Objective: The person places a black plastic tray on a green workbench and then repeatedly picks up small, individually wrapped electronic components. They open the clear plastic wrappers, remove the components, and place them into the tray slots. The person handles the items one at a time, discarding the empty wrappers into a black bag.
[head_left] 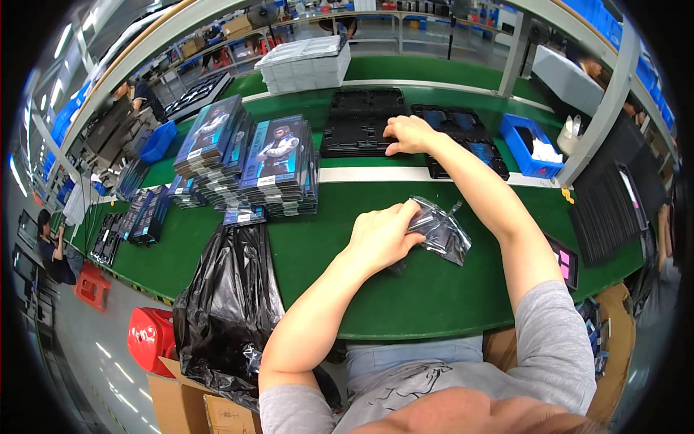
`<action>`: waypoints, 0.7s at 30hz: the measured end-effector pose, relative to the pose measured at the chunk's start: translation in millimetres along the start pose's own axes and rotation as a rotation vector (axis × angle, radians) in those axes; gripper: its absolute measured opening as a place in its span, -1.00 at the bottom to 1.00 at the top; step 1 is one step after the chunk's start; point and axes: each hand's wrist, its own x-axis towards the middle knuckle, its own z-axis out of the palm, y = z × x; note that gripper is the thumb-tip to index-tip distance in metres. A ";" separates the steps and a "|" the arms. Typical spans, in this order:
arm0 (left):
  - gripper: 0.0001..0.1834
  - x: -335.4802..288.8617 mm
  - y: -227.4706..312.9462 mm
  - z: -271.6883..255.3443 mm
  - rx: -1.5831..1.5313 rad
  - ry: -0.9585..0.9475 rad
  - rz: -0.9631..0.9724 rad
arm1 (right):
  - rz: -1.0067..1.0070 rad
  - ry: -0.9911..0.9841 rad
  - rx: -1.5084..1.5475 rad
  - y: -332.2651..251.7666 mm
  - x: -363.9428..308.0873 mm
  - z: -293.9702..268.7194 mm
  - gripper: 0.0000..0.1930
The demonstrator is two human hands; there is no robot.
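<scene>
My left hand [383, 235] is closed on a crinkled clear plastic bag [442, 233] just above the green worktable; something dark shows through it, and I cannot make out what. Farther off, my right hand [410, 135] reaches to the right edge of a stack of black plastic trays [354, 136]. Its thumb and fingers are apart, and whether they touch the trays is unclear. Right of that hand lie more black trays [452, 123] with dark bluish pieces in them.
Piles of blue printed boxes [278, 155] stand at the left, behind a black plastic bag [231, 289] hanging over the table edge. A blue bin [531, 145] sits by the right post. White sheets [303, 65] are stacked at the back; black panels [607, 217] lean at the right.
</scene>
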 end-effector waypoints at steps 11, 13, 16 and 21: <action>-0.60 -3.9 -1.7 -9.3 0.001 0.067 0.001 | 0.102 0.291 0.210 57.1 -39.7 -50.5 -0.55; -0.60 -3.9 -1.7 -8.3 0.001 0.091 0.011 | 0.097 0.311 0.235 80.3 -74.2 -46.5 -0.57; -0.60 -1.4 2.1 -5.4 -0.004 0.075 0.015 | 0.160 0.246 0.278 108.5 -135.2 -43.1 -0.58; -0.58 -1.4 4.3 -2.0 -0.002 0.050 0.001 | 0.200 0.096 0.306 126.8 -190.8 -22.7 -0.59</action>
